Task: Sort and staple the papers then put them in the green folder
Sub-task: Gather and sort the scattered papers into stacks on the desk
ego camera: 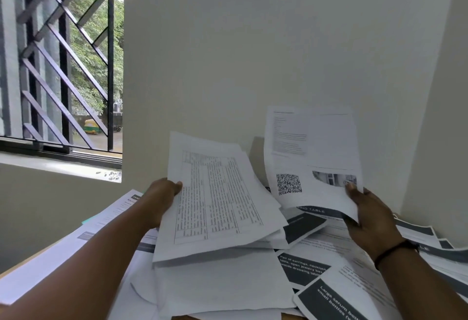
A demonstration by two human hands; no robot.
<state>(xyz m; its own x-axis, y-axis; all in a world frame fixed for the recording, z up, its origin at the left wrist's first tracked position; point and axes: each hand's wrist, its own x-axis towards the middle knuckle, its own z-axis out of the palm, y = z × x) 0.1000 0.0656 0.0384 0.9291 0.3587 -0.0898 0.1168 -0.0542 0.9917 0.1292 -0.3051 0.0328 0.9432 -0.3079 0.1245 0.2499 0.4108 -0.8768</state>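
My left hand (pixel 162 194) grips the left edge of a stack of several sheets (pixel 217 200), a printed table on top, held above the desk. My right hand (pixel 367 216) pinches the lower right corner of other sheets (pixel 314 157), upright, with a QR code and a photo on the front one. Loose printed papers (pixel 329 269), some with dark headers, lie scattered over the desk below both hands. A sliver of a green folder (pixel 87 221) shows at the left under more papers. No stapler is in view.
White walls close the desk in at the back and right. A barred window (pixel 63 66) with a sill is at the upper left. More sheets (pixel 76 241) lie along the desk's left edge.
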